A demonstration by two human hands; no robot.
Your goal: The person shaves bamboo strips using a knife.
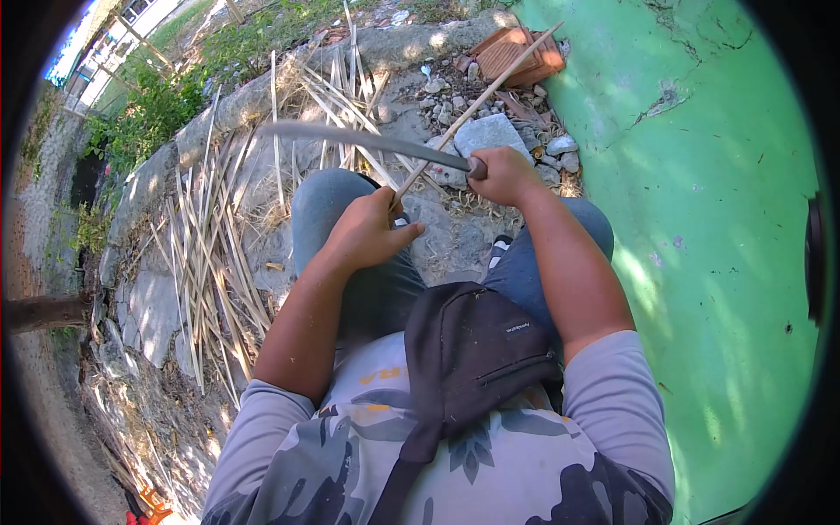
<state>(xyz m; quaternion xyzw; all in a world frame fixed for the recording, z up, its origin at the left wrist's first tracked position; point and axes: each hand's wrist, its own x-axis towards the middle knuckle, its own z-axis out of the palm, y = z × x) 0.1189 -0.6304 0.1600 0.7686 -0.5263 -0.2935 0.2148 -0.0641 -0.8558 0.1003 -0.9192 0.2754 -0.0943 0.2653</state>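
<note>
My right hand (505, 177) is closed round the handle of a long curved blade (367, 138), which points left and crosses a thin wooden strip (490, 90). The strip slants from the upper right down to my left hand (372, 229), whose fingers are closed on its lower end, with the thumb sticking out to the right. Blade and strip cross just left of my right hand; whether they touch is unclear. Both hands are above my knees.
Many pale split strips (210, 262) lie on the rocky ground at left. Rubble with a white block (493, 136) and broken orange tiles (516, 54) is ahead. A green floor (700, 262) spans the right. A black bag (477, 350) rests on my lap.
</note>
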